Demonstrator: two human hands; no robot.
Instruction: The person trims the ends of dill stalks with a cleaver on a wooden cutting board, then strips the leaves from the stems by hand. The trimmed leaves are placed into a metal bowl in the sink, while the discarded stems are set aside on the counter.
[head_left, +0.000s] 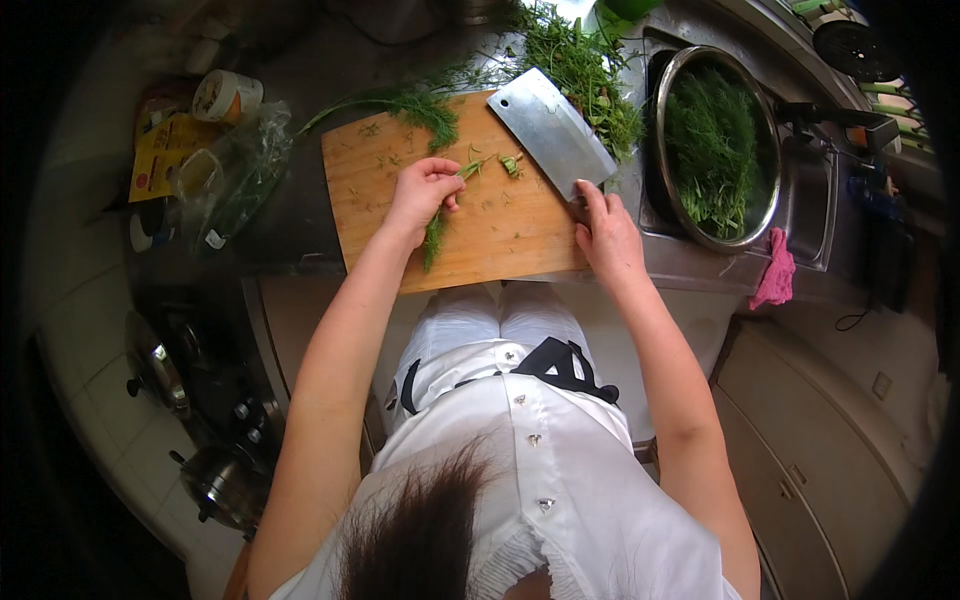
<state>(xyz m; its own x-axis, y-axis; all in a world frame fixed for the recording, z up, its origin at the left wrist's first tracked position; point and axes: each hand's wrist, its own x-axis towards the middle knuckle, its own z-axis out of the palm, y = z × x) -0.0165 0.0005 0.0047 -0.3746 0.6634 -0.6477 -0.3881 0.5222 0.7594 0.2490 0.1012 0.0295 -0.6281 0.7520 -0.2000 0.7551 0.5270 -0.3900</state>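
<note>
Over the middle of a wooden cutting board (465, 247), my left hand (429, 196) pinches a small sprig of feathery green herb (433, 244), probably dill. Its stem end sticks out past my fingertips to the right. On the right side of the board my right hand (609, 229) grips the handle of a cleaver (553, 135), whose broad steel blade points away from me. Between hand and blade lies a cut root end (511, 165). Another dill sprig (439, 116) rests across the board's far edge. Small green bits are scattered over the wood.
Behind the cleaver is a heap of herb trimmings (577, 71). A steel basin (775, 161) of dill stands over the sink (814, 217) at right, with a pink cloth (776, 274) at the counter edge. Left are a plastic bag (262, 161), a tub (225, 96) and a yellow packet (166, 154).
</note>
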